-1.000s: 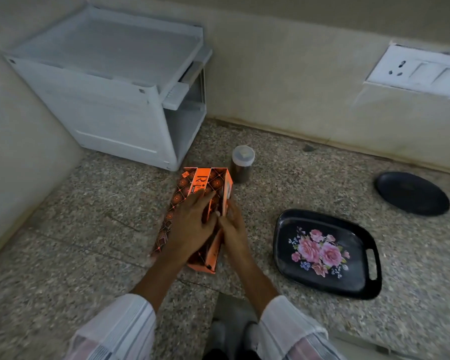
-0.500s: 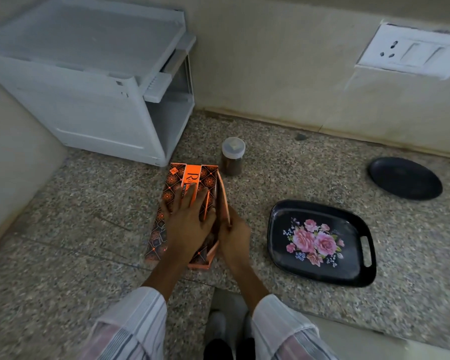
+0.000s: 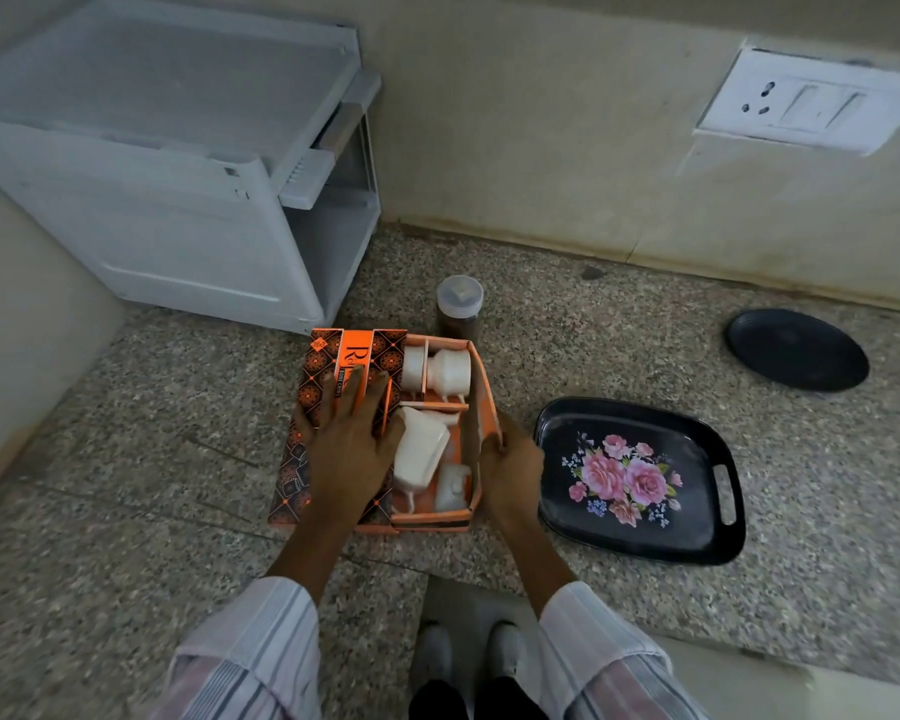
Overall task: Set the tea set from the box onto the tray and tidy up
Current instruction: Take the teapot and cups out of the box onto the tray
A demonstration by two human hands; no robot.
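**Two hands on the box, tea set exposed but not yet lifted**

Two hands worked the orange box (image 3: 333,407) as a pair, and each had its reason. Your left hand (image 3: 352,449) lay flat and fully spread on the patterned sleeve, fingers extended and gripping nothing; it looked to be pinning the sleeve to the floor. Your right hand (image 3: 507,459) was curled around the right wall of the inner tray of the box (image 3: 481,407), fingers closed on that cardboard edge, apparently to slide it out sideways.

That left the tea set in the box, in plain view and untouched. A white pot-like piece (image 3: 448,371) sat in the far compartment with a small cup (image 3: 414,366) beside it behind a divider. A white jug (image 3: 419,452) lay tilted in the middle, and another small cup (image 3: 453,488) rested near the front wall.

Room was best on your right. The black floral tray (image 3: 718,543) sat just beside your right hand, empty, its handle slot on the far side from the box. A lidded jar (image 3: 459,306) stood close behind the box, so I judged a backward lift risky. The white cabinet (image 3: 178,200) closed off the left rear, and a black plate (image 3: 796,350) lay well apart near the wall. The dividers were thin, so pieces would likely need lifting straight up.
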